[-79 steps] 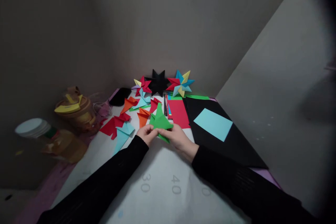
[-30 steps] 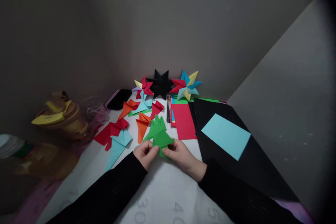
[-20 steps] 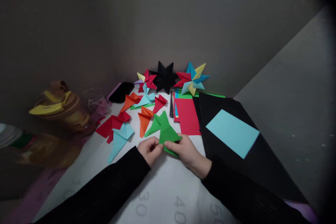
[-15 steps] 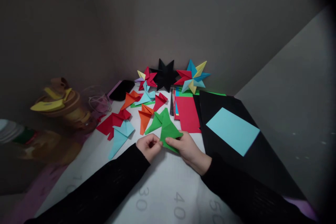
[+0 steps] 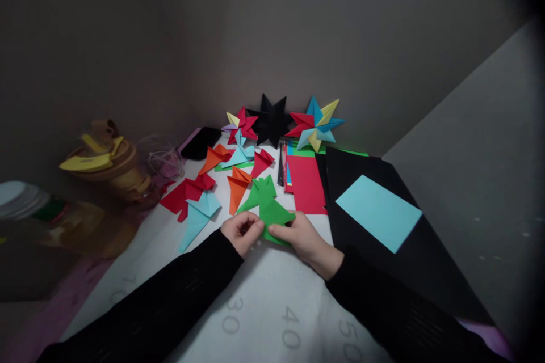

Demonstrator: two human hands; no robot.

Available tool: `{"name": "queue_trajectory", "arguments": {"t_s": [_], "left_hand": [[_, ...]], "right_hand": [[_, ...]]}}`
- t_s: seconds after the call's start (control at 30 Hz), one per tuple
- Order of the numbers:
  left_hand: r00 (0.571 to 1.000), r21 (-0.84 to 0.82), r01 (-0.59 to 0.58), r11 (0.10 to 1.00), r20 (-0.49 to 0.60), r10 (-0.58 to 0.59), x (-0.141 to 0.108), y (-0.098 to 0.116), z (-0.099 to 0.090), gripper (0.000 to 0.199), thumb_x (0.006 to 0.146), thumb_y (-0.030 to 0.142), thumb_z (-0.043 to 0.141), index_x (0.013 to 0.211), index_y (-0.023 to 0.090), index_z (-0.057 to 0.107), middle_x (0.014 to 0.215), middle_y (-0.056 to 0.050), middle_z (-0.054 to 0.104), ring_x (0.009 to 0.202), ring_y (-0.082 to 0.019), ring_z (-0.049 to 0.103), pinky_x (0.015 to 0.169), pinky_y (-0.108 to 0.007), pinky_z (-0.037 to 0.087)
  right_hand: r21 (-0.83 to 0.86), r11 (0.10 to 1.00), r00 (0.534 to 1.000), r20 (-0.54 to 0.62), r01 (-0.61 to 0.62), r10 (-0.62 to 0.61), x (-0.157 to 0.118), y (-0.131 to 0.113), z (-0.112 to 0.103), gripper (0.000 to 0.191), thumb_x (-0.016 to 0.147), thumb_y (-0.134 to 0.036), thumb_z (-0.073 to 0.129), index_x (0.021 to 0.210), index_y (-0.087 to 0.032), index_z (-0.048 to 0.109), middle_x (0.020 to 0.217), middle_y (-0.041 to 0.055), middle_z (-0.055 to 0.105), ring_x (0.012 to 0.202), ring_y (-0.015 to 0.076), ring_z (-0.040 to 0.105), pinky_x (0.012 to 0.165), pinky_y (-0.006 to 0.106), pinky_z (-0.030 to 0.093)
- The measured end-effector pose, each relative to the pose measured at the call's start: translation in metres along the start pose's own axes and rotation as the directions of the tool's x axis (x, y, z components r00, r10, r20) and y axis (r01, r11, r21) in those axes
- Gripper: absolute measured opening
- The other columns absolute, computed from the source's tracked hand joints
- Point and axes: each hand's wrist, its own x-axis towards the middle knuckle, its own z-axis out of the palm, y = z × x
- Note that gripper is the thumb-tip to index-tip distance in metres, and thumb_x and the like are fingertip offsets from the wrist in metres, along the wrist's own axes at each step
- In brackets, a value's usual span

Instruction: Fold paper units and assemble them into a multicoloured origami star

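- The green folded paper (image 5: pixel 275 214) is over the near middle of the table, between the two hands: matte, crisp-edged, with a broad pointed flap spreading to the right.
- The right hand (image 5: pixel 304 241) grips it by the lower right part, thumb flat on top and the other fingers mostly hidden beneath.
- The left hand (image 5: pixel 242 232) pinches narrowly at its left edge, thumb against a curled forefinger.
- Just behind is a second green piece (image 5: pixel 254 194), pleated and pointed (its border with the held one is hard to make out).
- To the left lie more angular folds: an orange piece (image 5: pixel 239 182) with a tapering tail, a light-blue piece (image 5: pixel 200 215) like a long wedge, and red pieces (image 5: pixel 183 195) with sharp corners.
- Against the wall stand a black star (image 5: pixel 271 120) and a multicoloured star (image 5: pixel 315 125) with ridged, creased points.
- To the right, flat red paper (image 5: pixel 306 181) lies beside large black sheets (image 5: pixel 395 181), which bear a smooth light-blue rectangle (image 5: pixel 378 212).
- The white table cover (image 5: pixel 255 323) shows printed grey numerals.
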Motion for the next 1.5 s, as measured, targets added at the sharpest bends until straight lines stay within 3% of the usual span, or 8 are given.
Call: {"name": "queue_trajectory", "arguments": {"t_s": [0.3,0.47,0.83,1.1,1.3,1.5], "left_hand": [[0.998,0.049,-0.017,0.999,0.057,0.015,0.007,-0.006,-0.008,0.023,0.069,0.035,0.058,0.055,0.017,0.054,0.046,0.006,0.040,0.044,-0.007,0.032,0.043,-0.021,0.026],[1.000,-0.003,0.015,1.000,-0.008,-0.015,0.005,-0.004,-0.005,0.021,0.069,0.034,0.058,0.059,0.016,0.055,0.046,0.007,0.040,0.043,-0.007,0.032,0.043,-0.020,0.025],[0.999,-0.062,0.048,0.997,-0.002,-0.048,0.002,0.001,-0.002,0.021,0.069,0.034,0.059,0.061,0.016,0.053,0.047,0.008,0.039,0.043,-0.006,0.030,0.044,-0.020,0.023],[1.000,0.019,0.009,1.000,0.000,-0.009,0.003,0.003,-0.004,0.026,0.070,0.034,0.058,0.055,0.017,0.047,0.045,0.008,0.034,0.043,-0.006,0.028,0.044,-0.021,0.022],[0.987,-0.045,-0.021,0.999,-0.163,0.013,0.011,0.013,-0.010,0.023,0.067,0.033,0.060,0.053,0.017,0.049,0.045,0.008,0.037,0.044,-0.006,0.031,0.045,-0.020,0.026],[0.942,-0.133,0.020,0.991,-0.330,-0.064,0.029,0.012,-0.029,0.013,0.064,0.028,0.062,0.059,0.017,0.057,0.043,0.008,0.045,0.038,-0.006,0.032,0.039,-0.019,0.024]], "right_hand": [[-0.077,0.996,0.998,0.044,-0.035,0.038,-0.002,-0.005,0.001,0.016,0.062,-0.025,0.071,0.070,-0.013,0.062,0.061,-0.0018,0.057,0.056,0.0113,0.046,0.056,0.024,0.036],[-0.095,0.994,0.998,0.048,-0.045,0.050,-0.003,-0.008,0.001,0.015,0.062,-0.024,0.070,0.066,-0.014,0.060,0.059,-0.0028,0.054,0.055,0.0105,0.043,0.055,0.024,0.034],[-0.129,0.990,0.994,0.088,-0.058,0.070,-0.004,-0.005,-0.002,0.016,0.064,-0.025,0.067,0.062,-0.015,0.055,0.055,-0.0046,0.047,0.051,0.0087,0.037,0.050,0.023,0.028],[-0.186,0.980,0.988,0.125,-0.070,0.095,-0.005,-0.010,-0.001,0.016,0.064,-0.023,0.065,0.062,-0.015,0.051,0.055,-0.0049,0.042,0.050,0.0073,0.034,0.047,0.021,0.028],[-0.284,0.955,0.958,0.239,-0.084,0.156,-0.006,-0.011,-0.002,0.015,0.064,-0.020,0.064,0.060,-0.013,0.051,0.056,-0.0042,0.042,0.051,0.0069,0.036,0.048,0.020,0.030],[-0.342,0.935,0.939,0.284,-0.090,0.195,-0.008,-0.012,-0.001,0.013,0.064,-0.020,0.064,0.061,-0.013,0.053,0.055,-0.0042,0.043,0.051,0.0070,0.036,0.046,0.020,0.030]]}}
